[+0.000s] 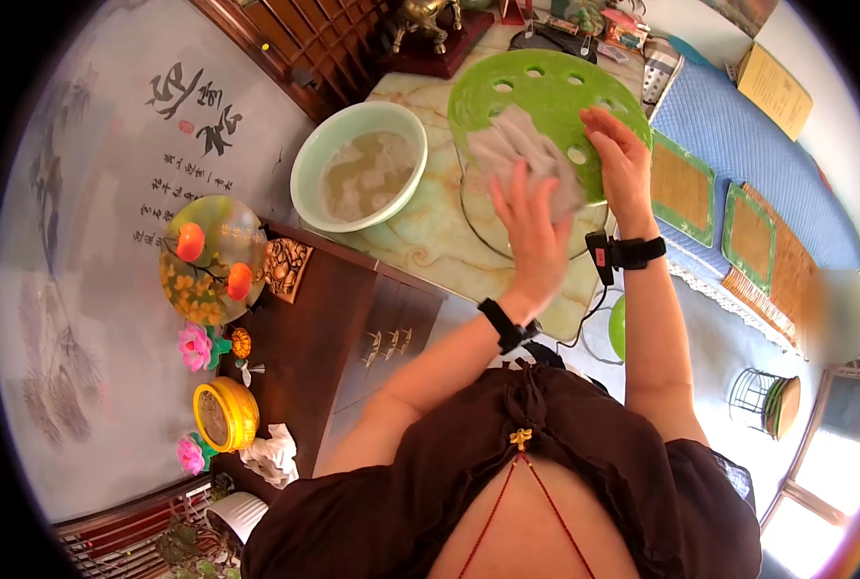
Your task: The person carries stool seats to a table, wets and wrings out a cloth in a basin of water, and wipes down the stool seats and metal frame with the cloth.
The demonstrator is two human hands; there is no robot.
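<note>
A round green stool seat [570,92] with several holes is tipped up above the marble-patterned tabletop, and a thin metal ring below it appears to be part of its frame. My right hand [625,174] grips the seat's right edge, its fingertips curled over the rim. A crumpled greyish-white cloth [517,140] lies against the lower left of the seat. Over the cloth is my left hand [534,232], holding it with fingers somewhat apart and slightly blurred. Each wrist wears a black strap.
A pale green basin [306,183] of cloudy water with cloth in it stands on the marble-patterned table [430,232]. Behind it is a brass animal figure [423,24]. A dark cabinet [305,333] on the left carries ornaments. At right are a blue-covered seat [710,125] and a wire stool [782,405].
</note>
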